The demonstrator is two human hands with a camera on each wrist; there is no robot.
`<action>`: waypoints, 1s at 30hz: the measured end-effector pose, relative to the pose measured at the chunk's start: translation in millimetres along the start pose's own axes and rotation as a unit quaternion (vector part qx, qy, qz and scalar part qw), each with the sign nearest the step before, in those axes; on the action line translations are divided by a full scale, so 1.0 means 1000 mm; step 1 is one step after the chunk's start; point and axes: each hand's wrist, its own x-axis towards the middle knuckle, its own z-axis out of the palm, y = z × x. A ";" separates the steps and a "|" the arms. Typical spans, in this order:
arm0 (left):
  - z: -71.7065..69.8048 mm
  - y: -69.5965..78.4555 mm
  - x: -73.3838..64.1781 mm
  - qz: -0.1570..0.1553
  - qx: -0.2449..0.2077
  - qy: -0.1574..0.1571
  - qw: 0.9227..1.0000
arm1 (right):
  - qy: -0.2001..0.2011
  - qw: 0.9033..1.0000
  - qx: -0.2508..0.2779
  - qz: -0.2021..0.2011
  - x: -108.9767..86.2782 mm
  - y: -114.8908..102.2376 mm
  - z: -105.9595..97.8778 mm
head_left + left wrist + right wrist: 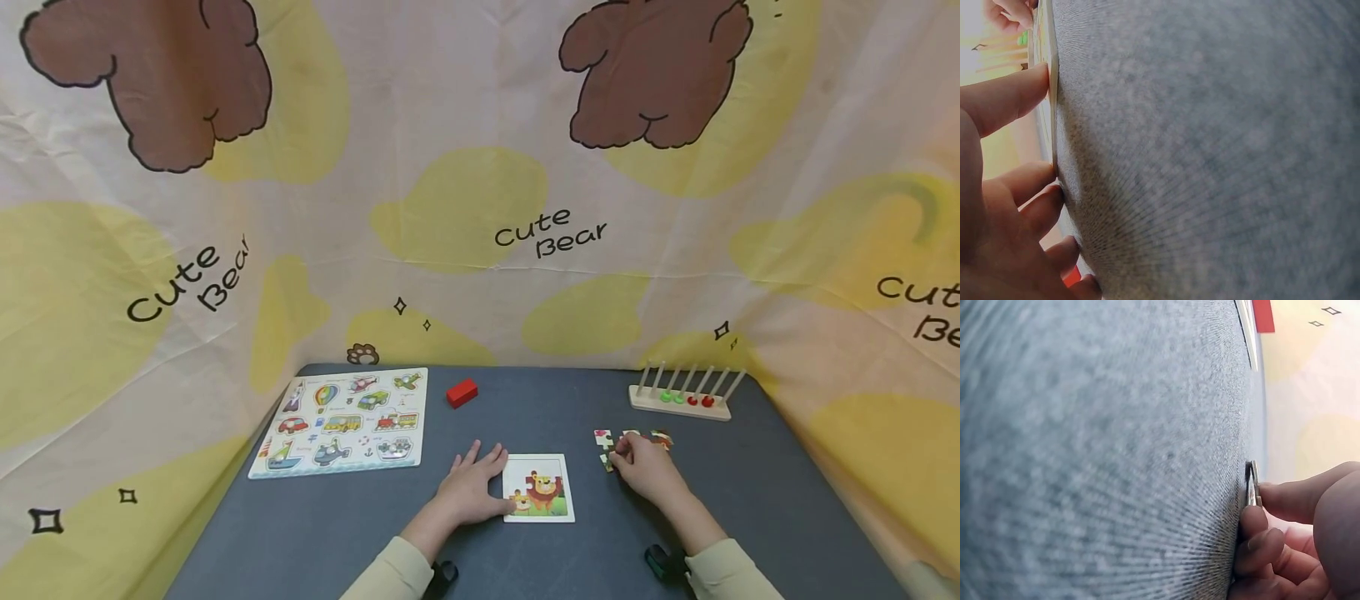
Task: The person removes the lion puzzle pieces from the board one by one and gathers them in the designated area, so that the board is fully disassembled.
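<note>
A square white-framed jigsaw puzzle [537,510] lies on the table, with a lion picture partly filled in at its lower part. My left hand [471,492] rests at its left side with fingers spread; thumb and fingertips touch the frame's edge, also seen in the left wrist view. To the right of the frame, several loose jigsaw pieces [603,437] lie in a small group. Over that group is my right hand [647,468]. In the right wrist view, its thumb and forefinger pinch a thin puzzle piece [1254,487] at the table surface. The fingers partly hide this piece.
A vehicle picture board [341,446] lies at the left. Behind the puzzle frame sits a red block [462,392]. At the back right stands a wooden peg rack [678,405] with green and red beads. A printed curtain [465,317] hangs along the table's back edge.
</note>
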 end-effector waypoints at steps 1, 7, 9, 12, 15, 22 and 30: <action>0.000 0.000 0.000 0.000 0.001 0.000 1.000 | 0.000 1.000 -0.005 0.000 0.000 0.000 0.000; 0.001 -0.001 0.000 0.000 -0.001 0.001 1.000 | -0.001 1.000 -0.014 0.001 0.000 -0.002 0.002; 0.001 -0.001 0.000 0.001 0.000 0.002 1.000 | -0.003 1.000 -0.011 0.003 0.001 -0.001 0.001; 0.001 -0.001 0.000 0.000 -0.001 0.001 1.000 | -0.006 1.000 0.000 0.008 0.002 -0.001 0.000; 0.001 -0.001 0.000 -0.002 -0.001 -0.001 1.000 | -0.005 1.000 0.013 0.012 0.001 -0.001 -0.004; 0.000 0.001 0.000 -0.005 -0.004 -0.003 1.000 | 0.008 0.999 0.045 0.003 0.001 -0.004 -0.016; 0.000 0.000 0.000 -0.003 -0.005 -0.002 1.000 | 0.007 0.998 0.066 -0.002 0.000 -0.011 -0.025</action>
